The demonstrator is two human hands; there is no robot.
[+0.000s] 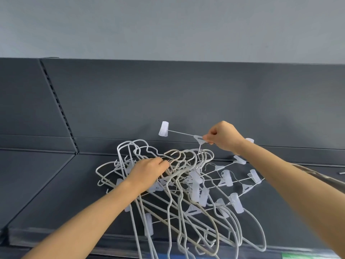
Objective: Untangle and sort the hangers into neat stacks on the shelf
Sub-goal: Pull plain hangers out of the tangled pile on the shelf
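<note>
R hand [222,136] pinches clip hanger [179,133] at its centre, raised above tangled pile [186,184] on shelf [56,193] to free its hook. L hand [149,170] presses pile, fingers curled into wires, likely anchoring it vs. lift.

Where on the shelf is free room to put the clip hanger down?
Free: the shelf left of the pile, up to the slotted upright; also the patch right of the pile, under the right forearm. Crowded: the middle, where the left hand grips the pile; hangers overhang the front edge.
</note>
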